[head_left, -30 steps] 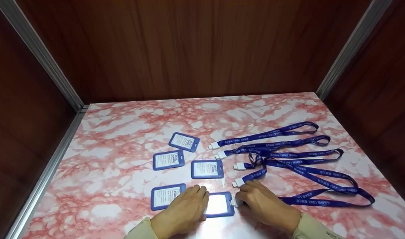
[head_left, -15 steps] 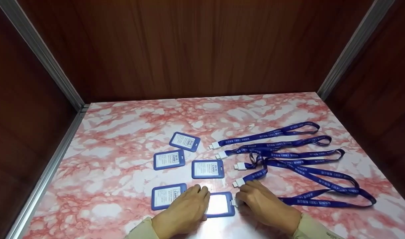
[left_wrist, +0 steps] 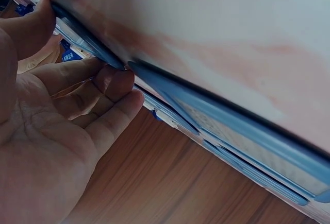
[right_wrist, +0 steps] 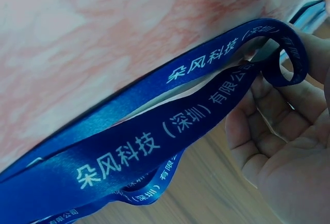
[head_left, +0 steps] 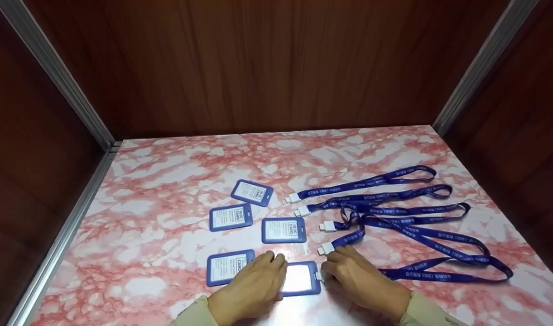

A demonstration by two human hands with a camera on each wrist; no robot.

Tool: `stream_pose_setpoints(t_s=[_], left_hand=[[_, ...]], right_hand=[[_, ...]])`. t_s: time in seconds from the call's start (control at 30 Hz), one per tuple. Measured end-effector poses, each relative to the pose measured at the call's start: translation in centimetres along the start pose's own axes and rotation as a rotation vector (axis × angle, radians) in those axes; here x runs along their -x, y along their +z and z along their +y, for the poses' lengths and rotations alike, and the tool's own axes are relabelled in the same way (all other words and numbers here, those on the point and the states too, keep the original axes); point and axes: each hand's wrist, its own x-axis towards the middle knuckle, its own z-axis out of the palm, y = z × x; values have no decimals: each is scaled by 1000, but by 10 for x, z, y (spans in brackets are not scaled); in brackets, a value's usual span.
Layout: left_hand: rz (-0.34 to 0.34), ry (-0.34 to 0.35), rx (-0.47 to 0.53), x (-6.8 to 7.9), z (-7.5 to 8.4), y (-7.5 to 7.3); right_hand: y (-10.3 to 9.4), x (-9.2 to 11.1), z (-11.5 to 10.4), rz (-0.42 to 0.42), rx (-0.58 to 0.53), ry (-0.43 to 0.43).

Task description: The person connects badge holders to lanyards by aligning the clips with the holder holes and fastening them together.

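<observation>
In the head view a blue ID badge holder point(head_left: 299, 280) lies flat at the near edge, its window bright with glare. My left hand point(head_left: 253, 285) grips its left end; the left wrist view has the thumb on one long edge of the badge holder point(left_wrist: 85, 34) and fingertips on the opposite one. At the slotted end, my right hand point(head_left: 360, 281) pinches the white clip point(head_left: 320, 276) of a blue lanyard point(head_left: 439, 275), and the clip's tip meets the slot. Fingers hide most of the clip. The printed lanyard strap point(right_wrist: 139, 147) curls up beside the right palm.
A second badge holder point(head_left: 222, 269) lies partly behind the left hand, and several more, like this badge holder point(head_left: 283, 230), sit farther back. Other blue lanyards point(head_left: 371, 183) spread to the right, some overlapping. Brown panels point(head_left: 276, 68) wall in the marbled table point(head_left: 167, 181).
</observation>
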Motion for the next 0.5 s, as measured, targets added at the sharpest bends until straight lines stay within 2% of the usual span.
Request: stream_pose_setpoints(t_s=[0.3, 0.5], left_hand=[[36, 16, -36, 1, -1, 1], [25, 13, -29, 0, 0, 0]], right_hand=[[5, -1, -1, 67, 18, -41], [6, -2, -2, 101, 33, -81]])
